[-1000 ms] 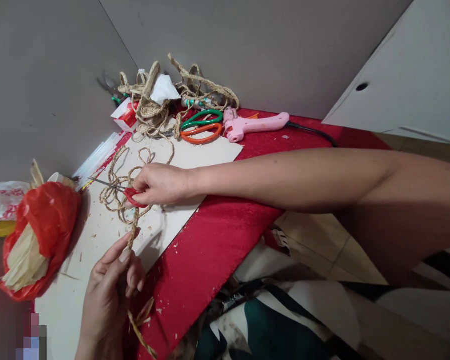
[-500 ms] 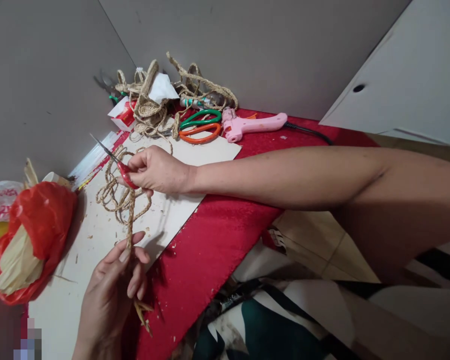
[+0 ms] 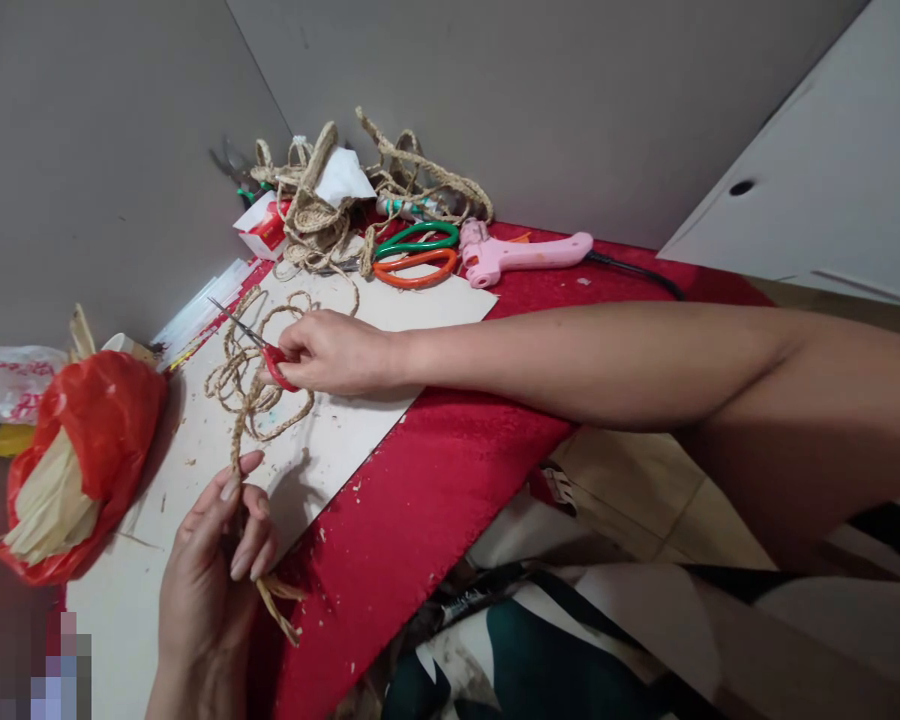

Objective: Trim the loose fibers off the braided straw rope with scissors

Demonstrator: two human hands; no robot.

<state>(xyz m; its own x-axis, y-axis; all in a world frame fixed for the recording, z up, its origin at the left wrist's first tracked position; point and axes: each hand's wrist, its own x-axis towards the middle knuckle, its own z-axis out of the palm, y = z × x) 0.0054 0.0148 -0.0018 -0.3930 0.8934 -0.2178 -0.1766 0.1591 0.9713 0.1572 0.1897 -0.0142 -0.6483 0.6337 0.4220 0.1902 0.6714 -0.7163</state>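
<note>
- Your left hand (image 3: 204, 570) pinches the braided tan straw cord (image 3: 236, 445) between thumb and index finger; the other fingers curl loosely.
- Your right hand (image 3: 341, 352) has its fingers curled round the red-handled metal scissors (image 3: 273, 358). Whether they also grip the cord cannot be told.
- The held stretch rises from your left fingertips towards the right hand; its coils lie beyond, on the white board (image 3: 187, 500).
- The blades point up and leftward over the coils, away from your left fingers.
- The frayed straw ends (image 3: 276, 608) hang below your left hand, nearer to it than to the scissors, over the red cloth (image 3: 390, 520).
</note>
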